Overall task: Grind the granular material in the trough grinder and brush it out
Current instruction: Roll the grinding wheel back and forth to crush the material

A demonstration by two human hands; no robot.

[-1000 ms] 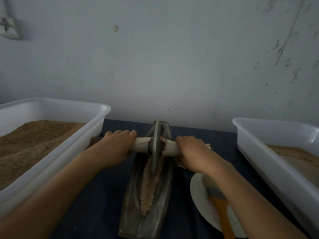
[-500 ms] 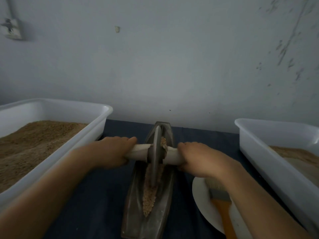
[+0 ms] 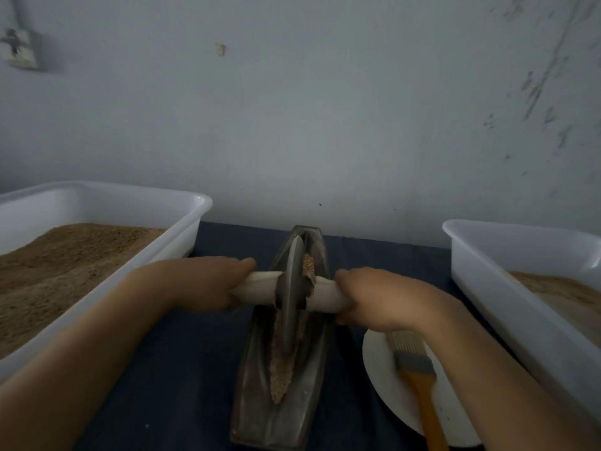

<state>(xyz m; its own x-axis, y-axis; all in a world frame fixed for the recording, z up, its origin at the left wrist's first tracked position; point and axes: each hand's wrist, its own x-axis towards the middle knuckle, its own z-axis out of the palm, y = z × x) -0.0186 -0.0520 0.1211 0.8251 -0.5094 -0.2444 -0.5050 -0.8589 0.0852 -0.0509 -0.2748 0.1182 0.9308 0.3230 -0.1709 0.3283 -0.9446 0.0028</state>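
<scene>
now both hands' grip on handle [image 3: 328, 296], wheel [image 3: 291, 297] between, in trough [image 3: 286, 415]

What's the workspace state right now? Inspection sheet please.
Surface: dark blue cloth over the table.
Job's things: trough grinder holds granular material; wheel stands in the groove; brush lies on white plate.
Clutter: left bin and right bin hold brown powder.
Grippers: left hand and right hand grip the axle.
Cables: nothing seen.
Surroundings: scuffed wall, wall socket.
</scene>
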